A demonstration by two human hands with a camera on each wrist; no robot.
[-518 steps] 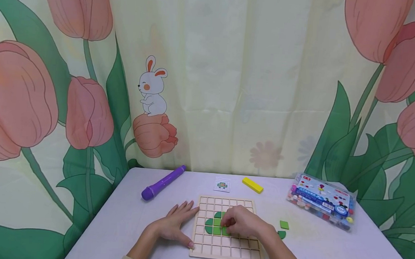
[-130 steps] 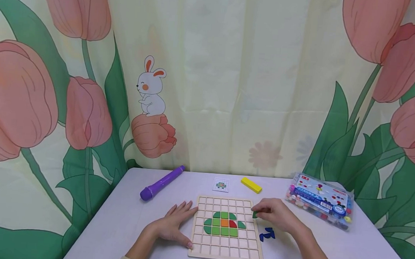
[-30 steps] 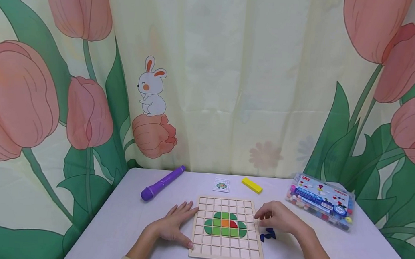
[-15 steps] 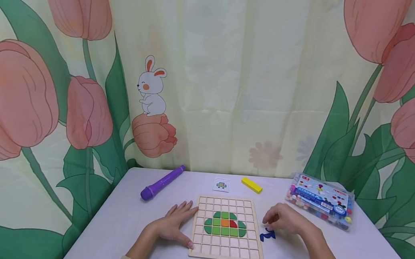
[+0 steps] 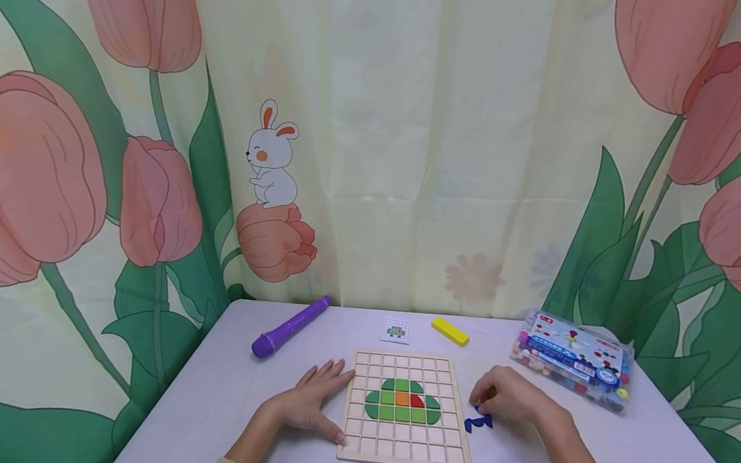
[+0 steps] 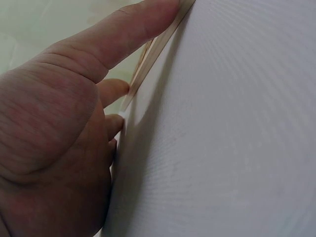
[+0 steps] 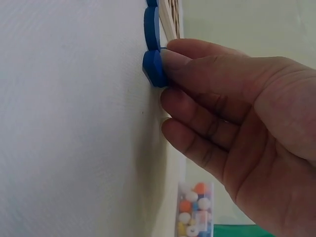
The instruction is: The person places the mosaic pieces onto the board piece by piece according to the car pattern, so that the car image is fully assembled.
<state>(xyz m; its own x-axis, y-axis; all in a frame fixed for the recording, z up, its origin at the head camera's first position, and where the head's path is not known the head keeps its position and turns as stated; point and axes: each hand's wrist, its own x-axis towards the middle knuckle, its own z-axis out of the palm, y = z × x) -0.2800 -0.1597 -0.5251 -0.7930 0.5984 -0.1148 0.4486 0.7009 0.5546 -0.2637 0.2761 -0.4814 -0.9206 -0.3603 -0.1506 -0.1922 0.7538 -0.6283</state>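
A wooden grid board (image 5: 405, 450) lies on the white table. Set in it are light green square tiles (image 5: 401, 413), rounded dark green tiles (image 5: 371, 410), an orange tile (image 5: 402, 399) and a red tile (image 5: 417, 401). My left hand (image 5: 308, 402) is spread at the board's left side, thumb and fingertips touching its edge in the left wrist view. Right of the board, my right hand (image 5: 515, 396) pinches at the small dark blue tiles (image 5: 477, 422). In the right wrist view, thumb and index finger meet at one blue tile (image 7: 154, 68), partly hidden by them.
Behind the board lie a small picture card (image 5: 396, 330) and a yellow bar (image 5: 450, 331). A purple microphone-shaped stick (image 5: 291, 326) is at the back left. A clear box of colourful pieces (image 5: 573, 360) stands at the back right, before a tulip-print curtain (image 5: 382, 153).
The right hand, which held a dark green tile beside the board, has moved right to the blue tiles. Dark green, orange and red tiles have joined the board's pattern. The left hand stays put.
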